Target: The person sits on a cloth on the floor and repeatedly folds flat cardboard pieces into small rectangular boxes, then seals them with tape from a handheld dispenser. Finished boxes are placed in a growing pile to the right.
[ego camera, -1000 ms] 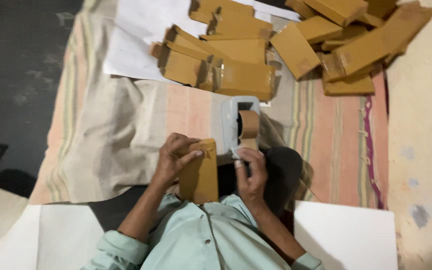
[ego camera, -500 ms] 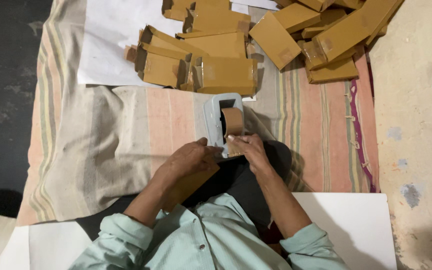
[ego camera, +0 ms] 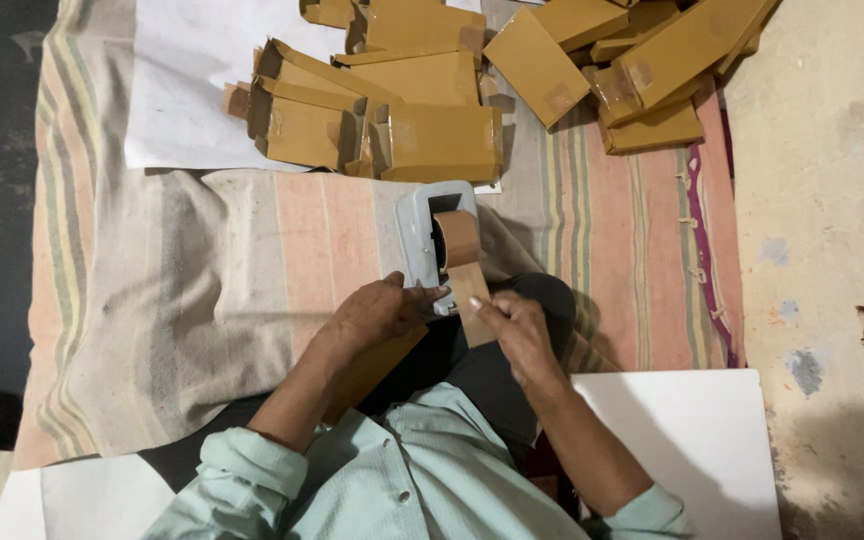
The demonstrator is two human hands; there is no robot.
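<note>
Striped cloth (ego camera: 222,290) in faded pink, beige and green is spread over the floor, and on it the work is laid out within arm's reach. A grey tape dispenser (ego camera: 420,235) is stood just ahead of the lap, its roll of brown tape (ego camera: 455,238) facing the person, so that the strip can be drawn straight toward the body. The left hand (ego camera: 377,312) is pressed against the near end of the dispenser, apparently to steady it, while a flat brown envelope (ego camera: 372,368) is kept trapped beneath that hand and wrist, its long axis slanting from the lap up toward the dispenser. The fingers of the left hand are curled narrowly over the dispenser's edge. The strip of tape (ego camera: 470,300) is pinched between thumb and fingertips of the right hand (ego camera: 517,330); it is stretched taut, its long axis running from the roll down toward the person, the free end pointing at the lap. A heap of folded brown cardboard envelopes (ego camera: 432,110) is piled beyond the dispenser, partly on a white sheet (ego camera: 187,90). White boards (ego camera: 697,440) are placed on either side of the knees.
</note>
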